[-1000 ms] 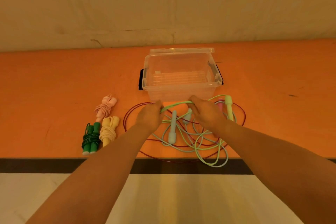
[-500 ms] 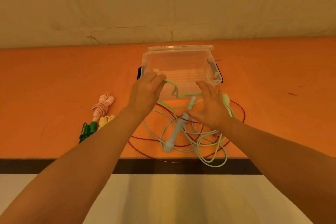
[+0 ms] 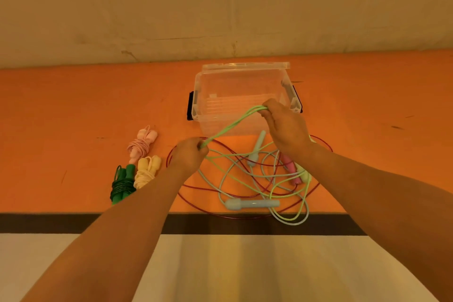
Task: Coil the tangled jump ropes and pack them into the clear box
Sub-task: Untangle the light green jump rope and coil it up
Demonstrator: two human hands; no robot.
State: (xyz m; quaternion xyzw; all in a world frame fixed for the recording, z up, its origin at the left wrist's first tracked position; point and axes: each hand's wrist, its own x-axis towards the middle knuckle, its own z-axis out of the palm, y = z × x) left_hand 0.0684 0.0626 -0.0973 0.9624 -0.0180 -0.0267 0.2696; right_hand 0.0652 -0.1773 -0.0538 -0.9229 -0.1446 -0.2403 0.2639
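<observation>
— What lies nearest?
— Thin glossy cords tangled at the orange tabletop's [image 3: 73,110] near edge: pale blue rope [image 3: 252,203], red rope [image 3: 193,186].
— The hands?
— Left hand [image 3: 187,157] fisted, right hand [image 3: 286,127] pinching, stretching 2 strands of the green rope [image 3: 230,126] taut.
— Farther?
— The clear box [image 3: 235,86], smooth plastic, open, mid-table.
</observation>
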